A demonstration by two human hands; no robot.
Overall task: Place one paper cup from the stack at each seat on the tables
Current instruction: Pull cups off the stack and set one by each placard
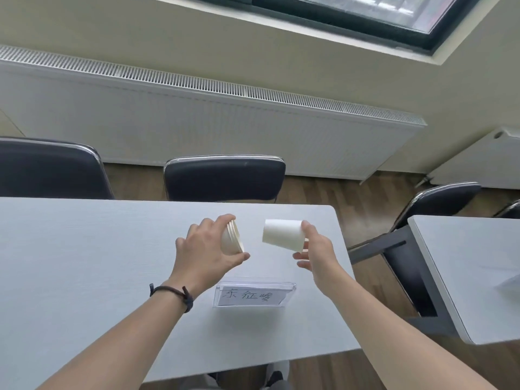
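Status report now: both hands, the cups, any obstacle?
Left hand grips cup stack. Right hand holds single cup, above table. Name card nearby.

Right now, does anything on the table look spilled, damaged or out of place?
Nothing stands out. The left hand holds the cup stack, the right hand a single cup, both sideways above the table. The name card sits straight.

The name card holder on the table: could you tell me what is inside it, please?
Inside the clear name card holder is a white paper slip with handwritten characters. Whatever lies under the holder on the table is hidden.
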